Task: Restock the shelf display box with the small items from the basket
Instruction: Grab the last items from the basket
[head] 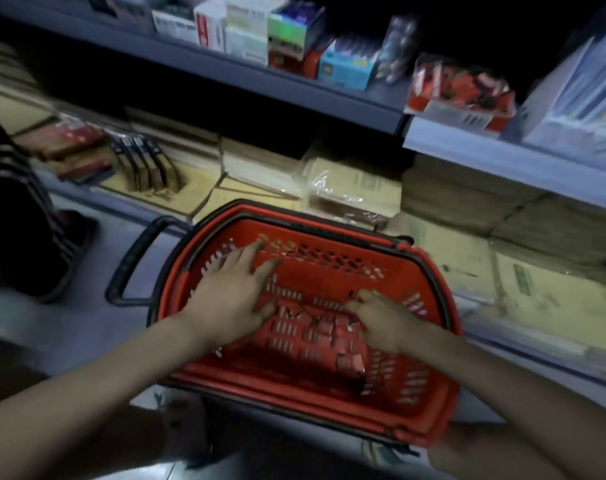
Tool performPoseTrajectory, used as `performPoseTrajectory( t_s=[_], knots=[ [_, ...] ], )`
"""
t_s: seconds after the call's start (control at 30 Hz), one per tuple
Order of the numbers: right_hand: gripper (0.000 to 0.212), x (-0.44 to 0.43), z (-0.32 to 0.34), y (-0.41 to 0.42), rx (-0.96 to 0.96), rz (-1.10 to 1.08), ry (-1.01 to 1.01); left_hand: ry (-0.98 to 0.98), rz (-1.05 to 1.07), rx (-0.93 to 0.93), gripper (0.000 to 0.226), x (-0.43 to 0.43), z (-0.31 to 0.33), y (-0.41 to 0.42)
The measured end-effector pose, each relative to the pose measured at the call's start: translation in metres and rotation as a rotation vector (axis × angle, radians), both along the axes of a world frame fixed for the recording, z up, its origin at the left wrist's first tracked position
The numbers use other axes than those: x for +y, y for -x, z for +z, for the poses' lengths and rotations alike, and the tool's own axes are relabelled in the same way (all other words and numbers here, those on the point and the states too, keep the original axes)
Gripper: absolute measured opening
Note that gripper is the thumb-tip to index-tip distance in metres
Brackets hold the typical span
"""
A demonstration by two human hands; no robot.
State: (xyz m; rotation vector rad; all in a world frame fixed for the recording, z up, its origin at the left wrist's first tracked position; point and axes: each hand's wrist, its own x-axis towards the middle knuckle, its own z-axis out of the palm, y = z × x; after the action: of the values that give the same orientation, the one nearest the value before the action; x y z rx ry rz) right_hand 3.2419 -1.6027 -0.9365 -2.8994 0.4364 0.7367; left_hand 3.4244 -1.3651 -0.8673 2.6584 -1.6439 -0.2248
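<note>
Both hands reach down into a red plastic basket (329, 388) that sits on the floor in front of the shelving. The left hand (232, 289) is released, palm down with its fingers spread straight toward the basket's slotted far wall; its thumb lies at the left edge of the pile inside. The right hand (381, 320) sits on the right side of that pile with its fingers bent down onto it. The blur makes it impossible to tell whether it actually grasps anything.

The pile is a loose heap of small red items (322, 336), packet-like pieces lying jumbled on the basket floor between the two hands and nearer the right one. The basket's black handle (132, 268) is folded outward to the left.

Up on the shelf (502, 154) at the right stands the display box (462, 114), red and white, open at the top and holding a crowded load of red packets. Further left on the upper shelf is a row of cartons (246, 32) in white, green and blue. The lower shelf holds stacks of brown paper goods (357, 188), some in clear wrap. At the far left, another person's striped sleeve (14, 174) shows.
</note>
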Motion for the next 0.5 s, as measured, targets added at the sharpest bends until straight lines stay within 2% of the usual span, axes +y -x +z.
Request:
performPoseTrajectory(
  t_s=[0.1, 0.2, 0.4, 0.5],
  knots=[
    [0.084, 0.003, -0.06, -0.015, 0.219, -0.038, -0.021, -0.133, 0.005, 0.02, 0.077, 0.014, -0.021, -0.009],
    [0.111, 0.003, -0.114, -0.03, 0.311, -0.088, -0.052, -0.221, 0.002, 0.028, 0.074, 0.026, -0.038, -0.02],
    [0.118, 0.003, -0.179, -0.025, 0.337, -0.072, -0.007, -0.274, -0.072, -0.045, 0.054, 0.046, -0.066, -0.04],
    [0.1, -0.004, -0.186, -0.002, 0.273, 0.072, 0.017, -0.263, -0.093, -0.056, 0.048, 0.047, -0.068, -0.044]
  ],
)
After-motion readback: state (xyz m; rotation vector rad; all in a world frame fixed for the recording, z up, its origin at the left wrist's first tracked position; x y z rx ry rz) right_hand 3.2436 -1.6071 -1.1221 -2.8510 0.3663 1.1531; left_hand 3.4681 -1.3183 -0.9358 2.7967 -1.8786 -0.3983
